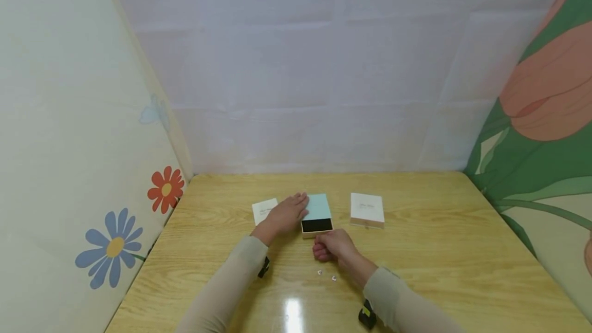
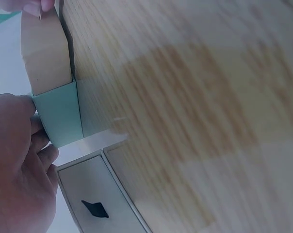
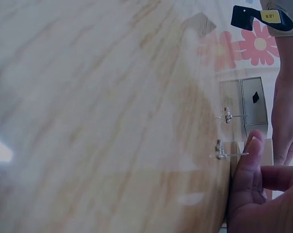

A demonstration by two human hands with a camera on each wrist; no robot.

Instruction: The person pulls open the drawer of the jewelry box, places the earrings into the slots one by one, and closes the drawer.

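Observation:
A light blue drawer box (image 1: 317, 206) lies on the table, its tan drawer (image 2: 47, 53) partly slid out and showing a black inside. My left hand (image 1: 288, 214) holds the box's blue sleeve (image 2: 60, 114) along its left side. At the front of the drawer, my right hand (image 1: 336, 245) pinches a small pull tab (image 2: 40, 15); the left wrist view shows only its fingertips. Close by the right hand lie two small shiny stud earrings, one earring (image 3: 220, 149) nearer its fingers and the other earring (image 3: 228, 115) farther off, their pins sticking out.
To the left, partly behind my left hand, is a white box (image 1: 262, 209) with a dark tab on its side. Another white box (image 1: 367, 208) with printed lettering stands on the right. The wooden table (image 1: 439, 271) meets a pale cloth backdrop (image 1: 324, 137) at its far edge.

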